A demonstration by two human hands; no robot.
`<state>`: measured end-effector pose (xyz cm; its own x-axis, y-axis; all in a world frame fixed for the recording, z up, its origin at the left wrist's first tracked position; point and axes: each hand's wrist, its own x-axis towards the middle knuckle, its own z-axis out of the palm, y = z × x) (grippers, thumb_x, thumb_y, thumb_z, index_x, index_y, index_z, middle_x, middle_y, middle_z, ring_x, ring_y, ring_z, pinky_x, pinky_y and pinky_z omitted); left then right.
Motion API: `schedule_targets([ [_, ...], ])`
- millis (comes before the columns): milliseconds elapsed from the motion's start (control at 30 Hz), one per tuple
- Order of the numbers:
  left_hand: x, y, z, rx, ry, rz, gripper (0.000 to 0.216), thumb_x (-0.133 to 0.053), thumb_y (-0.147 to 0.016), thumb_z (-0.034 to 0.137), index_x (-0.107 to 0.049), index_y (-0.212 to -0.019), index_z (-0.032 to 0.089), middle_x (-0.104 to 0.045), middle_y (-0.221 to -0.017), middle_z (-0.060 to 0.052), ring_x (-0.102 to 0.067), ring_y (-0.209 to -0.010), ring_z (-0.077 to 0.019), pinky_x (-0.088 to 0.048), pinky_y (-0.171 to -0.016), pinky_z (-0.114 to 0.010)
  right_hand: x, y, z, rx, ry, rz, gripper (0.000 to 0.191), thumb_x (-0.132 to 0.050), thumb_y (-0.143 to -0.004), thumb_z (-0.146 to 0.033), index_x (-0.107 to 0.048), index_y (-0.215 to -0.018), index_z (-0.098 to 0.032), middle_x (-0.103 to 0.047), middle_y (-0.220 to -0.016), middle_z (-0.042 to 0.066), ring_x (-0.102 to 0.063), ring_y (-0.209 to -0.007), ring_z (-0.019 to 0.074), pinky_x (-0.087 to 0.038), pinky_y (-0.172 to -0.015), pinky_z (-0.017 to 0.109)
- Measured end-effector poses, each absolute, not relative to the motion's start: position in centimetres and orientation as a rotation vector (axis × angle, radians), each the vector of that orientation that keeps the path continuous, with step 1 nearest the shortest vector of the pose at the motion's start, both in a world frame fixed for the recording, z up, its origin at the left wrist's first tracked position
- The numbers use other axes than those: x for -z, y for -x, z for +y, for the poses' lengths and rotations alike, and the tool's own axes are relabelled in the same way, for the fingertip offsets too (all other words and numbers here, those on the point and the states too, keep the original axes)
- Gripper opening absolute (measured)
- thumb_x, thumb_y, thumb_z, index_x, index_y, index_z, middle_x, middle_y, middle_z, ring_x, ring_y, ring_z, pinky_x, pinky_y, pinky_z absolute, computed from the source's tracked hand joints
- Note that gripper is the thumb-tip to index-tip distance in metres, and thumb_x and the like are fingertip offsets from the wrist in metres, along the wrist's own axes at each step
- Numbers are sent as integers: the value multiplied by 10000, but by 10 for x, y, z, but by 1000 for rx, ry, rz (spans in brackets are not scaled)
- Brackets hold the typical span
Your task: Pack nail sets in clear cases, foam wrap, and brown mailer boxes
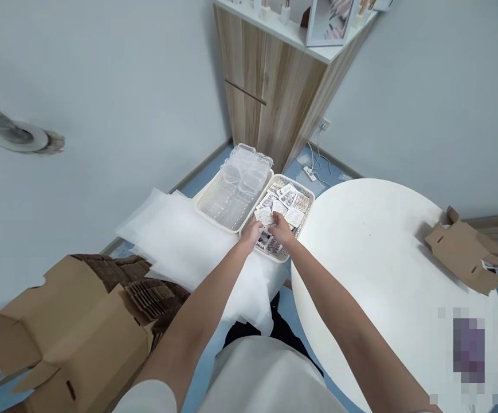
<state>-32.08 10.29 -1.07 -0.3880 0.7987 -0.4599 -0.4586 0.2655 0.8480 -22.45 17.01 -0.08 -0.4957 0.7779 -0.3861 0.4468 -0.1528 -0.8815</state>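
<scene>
Both my hands reach into a white basket [306, 198] filled with several small printed cards and packets. My left hand [252, 231] is closed on a white card [265, 216] at the basket's near left side. My right hand [281, 226] sits right beside it, fingers curled down onto the cards; what it grips is hidden. A second white basket [206, 202] to the left holds stacked clear plastic boxes [244, 172].
White foam sheets [180, 235] lie left of the baskets. An open cardboard box [77, 332] of folded cartons stands at lower left. A round white table [381, 269] is on the right, with a flattened carton [463, 249] on it. A wooden cabinet [274, 86] stands behind.
</scene>
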Motion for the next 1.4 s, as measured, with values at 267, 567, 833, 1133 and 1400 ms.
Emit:
schedule_targets([
  [267,-4,320,97,-1400,-429,1362,482,-430,-664,124,-484,-1138,193,-552,-1143,-18,-478,-1053,-182,-369,-861,-294,10,215,161,-1666,1443,-1654,510,-547,-626,-171,-451,-1127,-165,-507,-1146,89,-499,-999,174,-405,-857,349],
  [567,-29,275,77,-1368,-497,1461,562,-566,-687,180,-401,-1224,166,-413,-1292,-97,-379,-1182,-226,-331,-945,-330,-39,162,124,-1509,1364,-1501,391,-529,-680,-251,-501,-1065,-184,-575,-903,41,-523,-737,123,-458,-679,284],
  [833,-69,153,43,-1121,-655,1074,454,-482,-767,441,-521,-1116,154,-585,-1081,-101,-510,-1041,-230,-395,-892,-364,-71,44,67,-1397,1287,-1478,312,-536,-716,-325,-547,-1012,-226,-526,-951,54,-518,-744,129,-467,-679,291],
  [1133,-85,49,33,-1001,-535,985,413,-478,-769,463,-557,-1005,134,-605,-1013,-117,-574,-921,-194,-428,-845,-357,-98,-95,36,-1117,1455,-1381,247,-491,-737,-334,-583,-932,-214,-556,-892,54,-503,-671,131,-452,-640,297],
  [1400,-104,-20,24,-821,-651,987,427,-484,-759,463,-565,-1011,129,-594,-1032,-131,-578,-893,-188,-452,-777,-312,-107,-183,23,-1379,1405,-1168,349,-550,-686,-399,-571,-969,-196,-568,-780,31,-504,-630,119,-436,-596,276],
])
